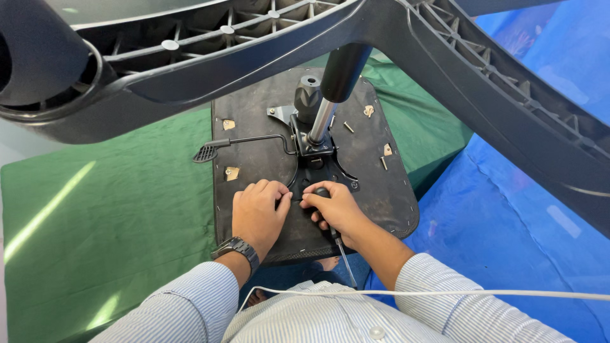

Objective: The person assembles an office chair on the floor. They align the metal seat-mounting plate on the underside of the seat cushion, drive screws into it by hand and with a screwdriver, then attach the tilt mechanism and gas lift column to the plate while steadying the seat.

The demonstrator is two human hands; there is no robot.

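On green cloth (95,209) at left, upturned black chair seat underside (375,190), flat, lying partly over onto blue plastic sheet (508,222) at right; thin black lever with ribbed paddle (206,153) reaching left from black metal mechanism plate (314,152). Near edge of seat: left hand (257,213), watch on wrist, fingers curled down on seat, nothing visibly grasped. Just beside, touching it: right hand (337,209), clenched around black-handled screwdriver (330,222). Loose screws (384,162) farther right
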